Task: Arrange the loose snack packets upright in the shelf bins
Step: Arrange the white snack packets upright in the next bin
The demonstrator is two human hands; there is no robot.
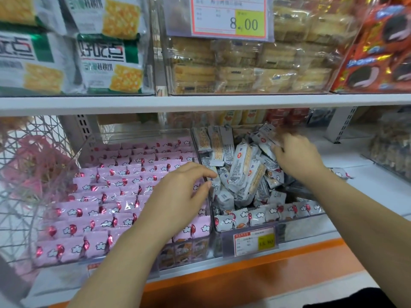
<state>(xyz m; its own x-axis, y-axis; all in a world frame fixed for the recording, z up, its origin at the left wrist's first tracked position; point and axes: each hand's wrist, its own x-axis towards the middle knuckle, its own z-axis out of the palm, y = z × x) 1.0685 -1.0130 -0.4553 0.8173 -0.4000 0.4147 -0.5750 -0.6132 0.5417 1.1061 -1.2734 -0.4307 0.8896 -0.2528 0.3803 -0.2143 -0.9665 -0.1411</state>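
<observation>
Right hand (pixel 298 157) pinches grey packet (pixel 264 135); left hand (pixel 182 194) loose, empty; tag (pixel 231 17) reads 8.00.

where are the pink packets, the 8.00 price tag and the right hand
pink packets (pixel 124 196), head view, middle of the rows
8.00 price tag (pixel 229 17), head view, its centre
right hand (pixel 298 156), head view, back of the hand
</observation>
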